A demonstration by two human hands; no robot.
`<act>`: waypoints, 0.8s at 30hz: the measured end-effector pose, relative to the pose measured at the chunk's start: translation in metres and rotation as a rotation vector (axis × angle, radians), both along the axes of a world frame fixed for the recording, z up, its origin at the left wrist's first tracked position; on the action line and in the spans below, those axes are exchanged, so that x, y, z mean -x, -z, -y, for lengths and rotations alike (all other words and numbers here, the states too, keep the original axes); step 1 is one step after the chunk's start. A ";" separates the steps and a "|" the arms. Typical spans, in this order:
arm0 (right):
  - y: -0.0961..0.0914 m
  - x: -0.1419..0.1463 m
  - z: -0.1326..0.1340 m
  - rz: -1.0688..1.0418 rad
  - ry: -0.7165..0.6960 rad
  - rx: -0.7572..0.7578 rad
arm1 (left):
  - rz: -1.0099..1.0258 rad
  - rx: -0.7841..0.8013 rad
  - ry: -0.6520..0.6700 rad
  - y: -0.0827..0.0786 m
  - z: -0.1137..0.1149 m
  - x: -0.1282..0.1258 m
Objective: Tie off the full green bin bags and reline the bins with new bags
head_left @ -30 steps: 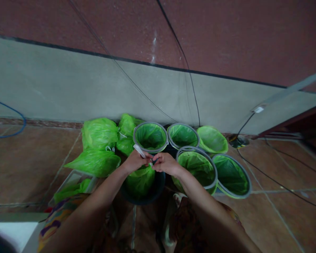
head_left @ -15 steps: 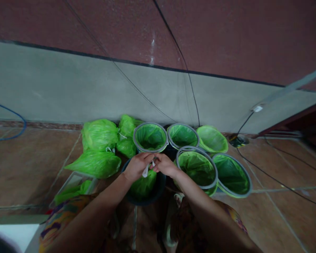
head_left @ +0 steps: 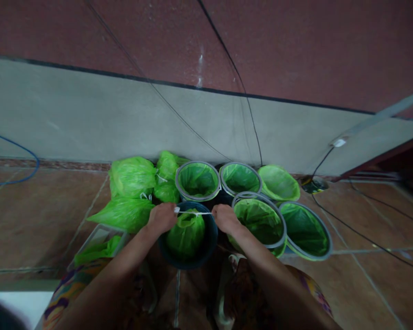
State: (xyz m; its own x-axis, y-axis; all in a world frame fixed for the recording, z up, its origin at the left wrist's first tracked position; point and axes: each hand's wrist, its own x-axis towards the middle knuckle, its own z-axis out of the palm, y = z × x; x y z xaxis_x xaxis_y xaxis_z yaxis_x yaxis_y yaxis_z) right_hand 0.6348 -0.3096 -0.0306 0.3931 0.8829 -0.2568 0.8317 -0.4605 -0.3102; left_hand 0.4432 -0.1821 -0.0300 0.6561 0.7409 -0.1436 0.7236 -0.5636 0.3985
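Observation:
A white drawstring (head_left: 189, 212) is stretched taut between my two fists, over the gathered mouth of a green plastic bag (head_left: 186, 236). The bag sits inside a dark blue bin (head_left: 211, 250) on the floor between my feet. My left hand (head_left: 163, 216) is closed on the left end of the string, at the bin's left rim. Closed on the right end, my right hand (head_left: 223, 216) is above the bin's right rim. The string meets the bag in a small knot or bunch near the middle; its detail is too small to tell.
Several tied green bags (head_left: 132, 178) lie to the left against the wall. Bins with green liners and grey rims (head_left: 198, 181) stand behind and to the right. A clear tray (head_left: 99, 238) holds green plastic. A black cable (head_left: 365, 243) crosses the floor at right, a blue hose (head_left: 32, 169) at left.
My hands were together above the bag, fingers working at the white drawstring. Now they have moved apart to either side, pulling the string straight and tight; the bag's mouth has come into view.

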 end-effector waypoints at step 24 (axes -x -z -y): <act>0.001 0.030 -0.011 -1.019 0.122 -0.265 | 0.557 0.709 0.254 0.013 0.025 -0.031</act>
State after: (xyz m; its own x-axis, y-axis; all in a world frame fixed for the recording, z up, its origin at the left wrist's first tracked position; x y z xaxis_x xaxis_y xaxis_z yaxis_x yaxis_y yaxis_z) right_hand 0.6049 -0.2987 -0.0317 0.1904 0.9280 -0.3202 0.0745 -0.3389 -0.9379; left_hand 0.4743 -0.2073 -0.0425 0.8963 0.4258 -0.1239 0.2140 -0.1707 0.9618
